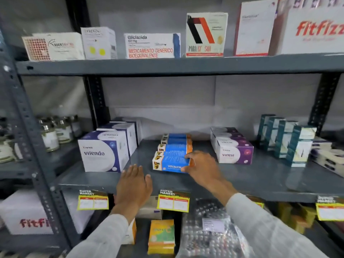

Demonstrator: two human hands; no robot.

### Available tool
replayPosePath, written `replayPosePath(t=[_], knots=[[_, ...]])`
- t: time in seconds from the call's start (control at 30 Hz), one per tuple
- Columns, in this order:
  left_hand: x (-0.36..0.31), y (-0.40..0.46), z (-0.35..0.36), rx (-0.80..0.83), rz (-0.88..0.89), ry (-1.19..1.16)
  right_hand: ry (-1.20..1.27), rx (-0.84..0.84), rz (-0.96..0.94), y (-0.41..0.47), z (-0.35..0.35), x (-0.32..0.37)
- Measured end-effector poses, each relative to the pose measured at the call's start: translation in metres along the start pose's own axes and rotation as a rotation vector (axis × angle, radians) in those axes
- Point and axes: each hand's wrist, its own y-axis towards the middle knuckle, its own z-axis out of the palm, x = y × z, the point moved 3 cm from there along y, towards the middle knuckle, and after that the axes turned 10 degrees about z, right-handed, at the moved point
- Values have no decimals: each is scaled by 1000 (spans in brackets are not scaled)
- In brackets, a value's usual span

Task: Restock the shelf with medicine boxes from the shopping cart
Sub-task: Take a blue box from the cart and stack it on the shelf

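The right hand grips the right end of the front blue box, fingers curled over its top and thumb under the front edge; the box sits on the grey middle shelf, heading a row of like blue boxes. The left hand lies flat and open, holding nothing, at the shelf's front lip. Bare shelf lies between this row, the white Vitendo boxes to the left and the purple boxes to the right. Yellow price tags hang from the lip.

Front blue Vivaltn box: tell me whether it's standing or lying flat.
Lying flat. The front blue box rests on the middle shelf, broad face up, right hand gripping its right end.
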Motion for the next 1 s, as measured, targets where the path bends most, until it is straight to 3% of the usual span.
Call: replayPosePath(t=[0.23, 0.53, 0.73, 0.83, 1.0], knots=[[-1, -1, 2, 9, 2, 19, -7, 53, -22, 0, 27, 2], [-1, -2, 1, -5, -14, -55, 52, 3, -120, -18, 24, -11], [-25, -33, -21, -417, -132, -507, 192, -249, -267, -70, -7, -51], [-64, -61, -28, -580, -9, -567, 214, -359, -333, -103, -16, -80], [-131, -109, 4, -634, 240, -593, 228, -423, -321, -152, -10, -139]])
